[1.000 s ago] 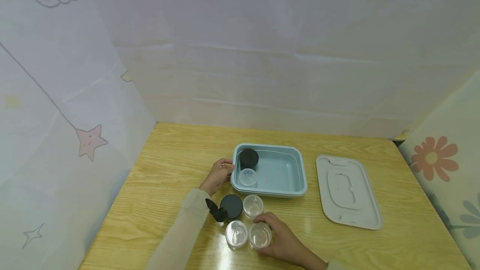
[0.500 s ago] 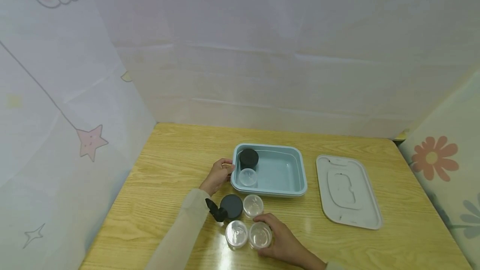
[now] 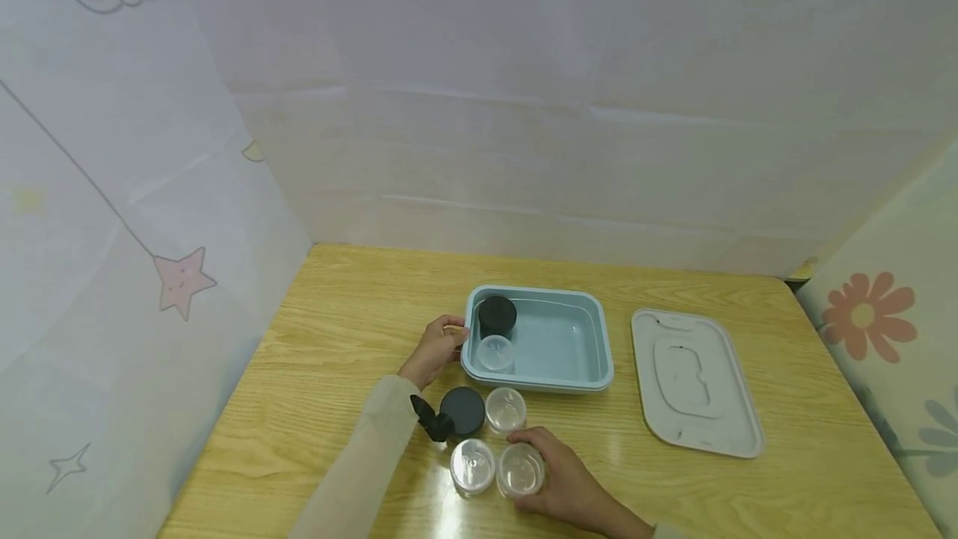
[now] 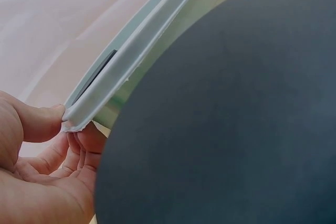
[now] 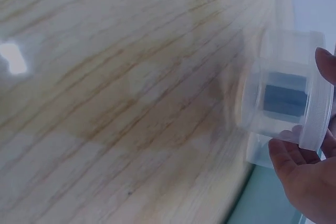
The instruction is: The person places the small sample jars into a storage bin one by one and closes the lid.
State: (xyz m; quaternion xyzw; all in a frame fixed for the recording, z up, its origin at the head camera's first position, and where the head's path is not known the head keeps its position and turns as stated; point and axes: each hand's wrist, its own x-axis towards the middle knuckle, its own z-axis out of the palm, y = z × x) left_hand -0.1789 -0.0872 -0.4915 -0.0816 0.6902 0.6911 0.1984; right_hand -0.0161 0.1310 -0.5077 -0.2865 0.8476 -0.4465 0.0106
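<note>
My left hand point(image 3: 437, 349) grips the left rim of a light blue plastic container point(image 3: 557, 343); in the left wrist view the thumb lies on the rim point(image 4: 113, 85) and the fingers curl beneath it. Inside, along its left side, stand a black-lidded jar point(image 3: 497, 316) and a clear jar point(image 3: 496, 353). My right hand point(image 3: 561, 477) holds a clear jar point(image 3: 520, 470) near me, thumb and fingers around its ribbed lid point(image 5: 318, 114). Close by stand two more clear jars, one behind point(image 3: 506, 410) and one to the left point(image 3: 472, 467).
A black-lidded jar point(image 3: 464, 412) stands in front of the container, near the left forearm, and a dark disc point(image 4: 226, 114) fills much of the left wrist view. A pale flat lid point(image 3: 698, 381) lies on the wooden table point(image 3: 793, 406) at right. Printed cloth hangs around the table.
</note>
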